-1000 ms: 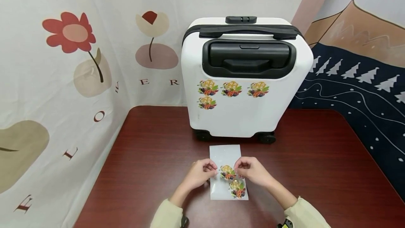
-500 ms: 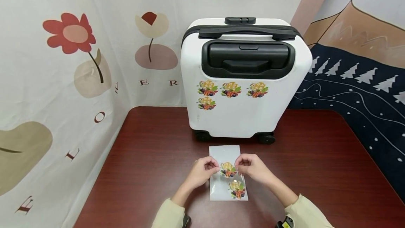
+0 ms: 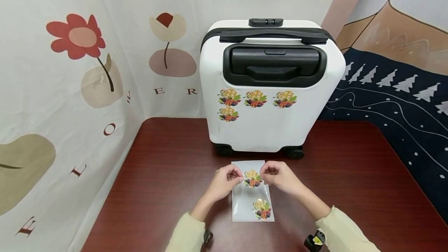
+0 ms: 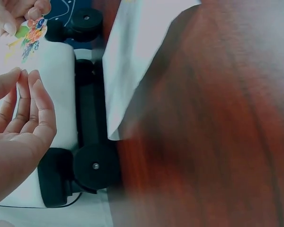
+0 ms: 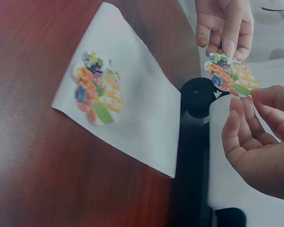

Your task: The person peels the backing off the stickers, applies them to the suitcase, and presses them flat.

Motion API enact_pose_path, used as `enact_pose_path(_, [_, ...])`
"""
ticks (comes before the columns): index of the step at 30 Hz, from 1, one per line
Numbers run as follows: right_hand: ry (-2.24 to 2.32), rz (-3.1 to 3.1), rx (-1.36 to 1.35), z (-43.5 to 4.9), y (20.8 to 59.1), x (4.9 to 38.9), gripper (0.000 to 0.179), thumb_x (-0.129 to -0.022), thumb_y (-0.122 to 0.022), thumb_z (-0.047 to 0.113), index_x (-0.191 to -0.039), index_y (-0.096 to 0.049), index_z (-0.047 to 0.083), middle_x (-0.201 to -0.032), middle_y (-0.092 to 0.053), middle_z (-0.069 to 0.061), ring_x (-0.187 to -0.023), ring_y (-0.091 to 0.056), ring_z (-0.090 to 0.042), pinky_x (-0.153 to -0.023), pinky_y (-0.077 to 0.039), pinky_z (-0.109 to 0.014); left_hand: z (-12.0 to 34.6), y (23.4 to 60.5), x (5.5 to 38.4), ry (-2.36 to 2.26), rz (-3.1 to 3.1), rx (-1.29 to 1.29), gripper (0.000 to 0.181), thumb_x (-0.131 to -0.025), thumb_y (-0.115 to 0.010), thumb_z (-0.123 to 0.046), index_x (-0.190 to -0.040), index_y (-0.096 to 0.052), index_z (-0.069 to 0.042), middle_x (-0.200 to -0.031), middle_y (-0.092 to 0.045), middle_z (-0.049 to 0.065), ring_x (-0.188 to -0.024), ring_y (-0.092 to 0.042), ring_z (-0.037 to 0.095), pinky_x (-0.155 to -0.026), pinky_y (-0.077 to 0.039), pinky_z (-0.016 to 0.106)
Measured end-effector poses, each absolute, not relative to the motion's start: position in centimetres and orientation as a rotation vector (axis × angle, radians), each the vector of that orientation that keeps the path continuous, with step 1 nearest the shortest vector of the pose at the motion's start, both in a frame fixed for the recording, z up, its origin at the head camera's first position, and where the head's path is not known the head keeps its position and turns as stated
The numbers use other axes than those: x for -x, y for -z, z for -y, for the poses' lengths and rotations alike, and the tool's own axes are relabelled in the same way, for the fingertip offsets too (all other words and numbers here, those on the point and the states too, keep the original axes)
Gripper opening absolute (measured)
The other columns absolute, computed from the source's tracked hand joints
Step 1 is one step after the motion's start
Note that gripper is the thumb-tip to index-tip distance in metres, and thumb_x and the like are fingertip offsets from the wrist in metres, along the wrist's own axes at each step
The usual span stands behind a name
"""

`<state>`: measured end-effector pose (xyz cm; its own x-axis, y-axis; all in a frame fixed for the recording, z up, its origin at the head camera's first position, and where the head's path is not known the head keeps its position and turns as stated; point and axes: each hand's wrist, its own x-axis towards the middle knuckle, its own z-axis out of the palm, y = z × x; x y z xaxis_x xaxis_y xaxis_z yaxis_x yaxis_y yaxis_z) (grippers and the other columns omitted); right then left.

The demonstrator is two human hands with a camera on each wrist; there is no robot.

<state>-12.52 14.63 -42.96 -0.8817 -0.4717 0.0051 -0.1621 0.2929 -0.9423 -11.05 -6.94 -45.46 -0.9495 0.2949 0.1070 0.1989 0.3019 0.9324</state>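
A fruit-printed sticker (image 3: 252, 179) is stretched between both hands over the white backing sheet (image 3: 241, 205). My left hand (image 3: 225, 180) pinches its left edge between thumb and fingertips, and my right hand (image 3: 281, 178) pinches the right edge. In the right wrist view the held sticker (image 5: 231, 74) is up off the sheet, with a hand at either end. One more fruit sticker (image 3: 261, 209) lies on the lower right of the sheet. Behind stands a white suitcase (image 3: 266, 127) bearing several matching stickers (image 3: 255, 99), three in an upper row and one below at the left.
The suitcase rests on black wheels (image 3: 294, 153) at the back of the dark red-brown table (image 3: 168, 174). A flower-printed cloth (image 3: 133, 18) hangs behind and left; a navy cloth with tree shapes (image 3: 392, 100) hangs to the right.
Both hands have moved forward with the sticker toward the suitcase, leaving a wider gap to the sticker on the sheet. The sheet and suitcase have stayed in place.
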Motion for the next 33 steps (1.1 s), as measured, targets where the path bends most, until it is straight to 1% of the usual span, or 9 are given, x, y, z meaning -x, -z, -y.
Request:
enact_pose_path(5, [1.615, -2.333, 0.626, -14.3, 42.0, 13.3, 0.007, -0.078, -0.061, -0.007, -0.083, -0.059, -0.003, -0.074, -0.061, -0.013, -0.063, -0.056, -0.013, -0.056, -0.048, -0.026, 7.1, 44.6, 11.7, -1.784, -2.482, -0.480, 0.006, -0.082, -0.065, 0.000, -0.085, -0.060, 0.001, -0.079, -0.061, 0.006, -0.075, -0.057, 0.017, -0.066, -0.049, 0.024])
enact_pose_path(8, [1.614, -2.364, 0.652, -14.1, 41.3, 13.7, 0.008, -0.077, -0.060, -0.009, -0.083, -0.059, -0.003, -0.075, -0.062, -0.011, -0.065, -0.057, -0.014, -0.057, -0.048, -0.025, 7.2, 44.0, 12.2, -1.797, -2.489, -0.471, 0.007, -0.082, -0.064, 0.000, -0.087, -0.061, 0.001, -0.080, -0.061, 0.006, -0.076, -0.058, 0.017, -0.067, -0.049, 0.024])
enact_pose_path(12, [1.598, -2.416, 0.647, -13.6, 40.5, 14.1, 0.008, -0.078, -0.061, -0.008, -0.083, -0.059, -0.003, -0.075, -0.062, -0.010, -0.065, -0.057, -0.016, -0.057, -0.047, -0.024, 7.4, 43.0, 12.6, -1.804, -2.507, -0.459, 0.006, -0.082, -0.064, 0.001, -0.087, -0.062, 0.002, -0.081, -0.062, 0.009, -0.074, -0.058, 0.019, -0.065, -0.048, 0.023])
enact_pose_path(16, [1.564, -2.474, 0.632, -13.0, 39.7, 14.5, 0.008, -0.078, -0.063, -0.006, -0.084, -0.060, -0.001, -0.076, -0.061, -0.009, -0.066, -0.056, -0.017, -0.058, -0.047, -0.024, 7.6, 40.8, 12.3, -1.817, -2.515, -0.447, 0.005, -0.082, -0.062, 0.004, -0.086, -0.061, 0.007, -0.081, -0.062, 0.014, -0.073, -0.058, 0.024, -0.063, -0.047, 0.023])
enact_pose_path(20, [1.560, -2.497, 0.628, -12.3, 38.9, 15.0, 0.007, -0.079, -0.063, -0.005, -0.085, -0.060, -0.001, -0.076, -0.060, -0.008, -0.067, -0.056, -0.017, -0.058, -0.047, -0.025, 8.0, 38.6, 12.1, -1.848, -2.508, -0.430, 0.007, -0.083, -0.061, 0.005, -0.087, -0.059, 0.010, -0.081, -0.062, 0.018, -0.074, -0.058, 0.026, -0.065, -0.047, 0.025])
enact_pose_path(24, [1.574, -2.515, 0.612, -11.5, 38.5, 15.6, 0.006, -0.081, -0.062, -0.005, -0.085, -0.060, -0.001, -0.075, -0.059, -0.006, -0.066, -0.055, -0.017, -0.058, -0.047, -0.026, 8.5, 37.9, 12.4, -1.891, -2.506, -0.412, 0.005, -0.082, -0.060, 0.006, -0.086, -0.059, 0.010, -0.080, -0.061, 0.020, -0.074, -0.058, 0.029, -0.065, -0.048, 0.025])
enact_pose_path(27, [1.594, -2.538, 0.599, -10.9, 38.3, 16.0, 0.006, -0.080, -0.063, -0.005, -0.085, -0.061, -0.001, -0.074, -0.059, -0.006, -0.065, -0.055, -0.016, -0.057, -0.046, -0.026, 8.9, 37.8, 12.7, -1.913, -2.512, -0.394, 0.005, -0.082, -0.060, 0.006, -0.085, -0.060, 0.010, -0.080, -0.061, 0.020, -0.074, -0.058, 0.028, -0.065, -0.048, 0.024])
enact_pose_path(33, [1.650, -2.578, 0.604, -9.7, 38.1, 16.5, 0.007, -0.078, -0.064, -0.006, -0.083, -0.061, -0.001, -0.072, -0.059, -0.007, -0.064, -0.054, -0.016, -0.055, -0.044, -0.025, 9.6, 37.5, 13.2, -1.934, -2.553, -0.347, 0.004, -0.082, -0.060, 0.006, -0.085, -0.061, 0.008, -0.082, -0.061, 0.019, -0.077, -0.058, 0.027, -0.068, -0.048, 0.030])
